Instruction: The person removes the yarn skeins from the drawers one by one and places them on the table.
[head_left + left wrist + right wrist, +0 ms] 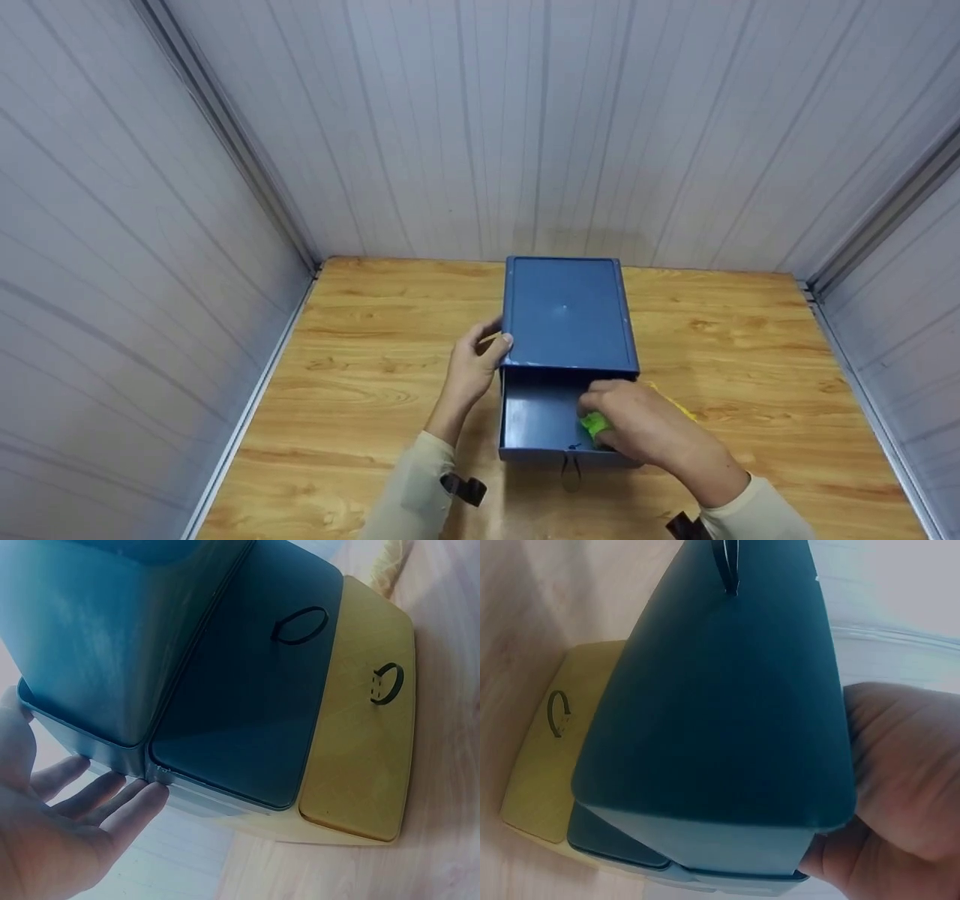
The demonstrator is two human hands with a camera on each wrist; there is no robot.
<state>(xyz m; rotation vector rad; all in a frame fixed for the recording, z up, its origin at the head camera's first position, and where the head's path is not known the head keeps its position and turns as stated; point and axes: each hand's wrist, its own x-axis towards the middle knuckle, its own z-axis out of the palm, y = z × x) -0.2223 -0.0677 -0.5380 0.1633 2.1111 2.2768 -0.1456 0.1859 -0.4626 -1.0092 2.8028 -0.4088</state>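
Right hand (637,427) pinches a small bright-green object (595,424) inside the pulled-out blue plastic drawer (541,420). Left hand (476,364), fingers relaxed, braces the blue cabinet (568,313); shutting early could trap fingers.

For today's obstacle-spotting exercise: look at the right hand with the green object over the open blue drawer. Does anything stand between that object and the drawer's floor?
Nothing visible does. The right hand holds the green object inside the open blue drawer, whose bare floor shows beside it. The left hand rests on the side of the blue box, clear of the opening.
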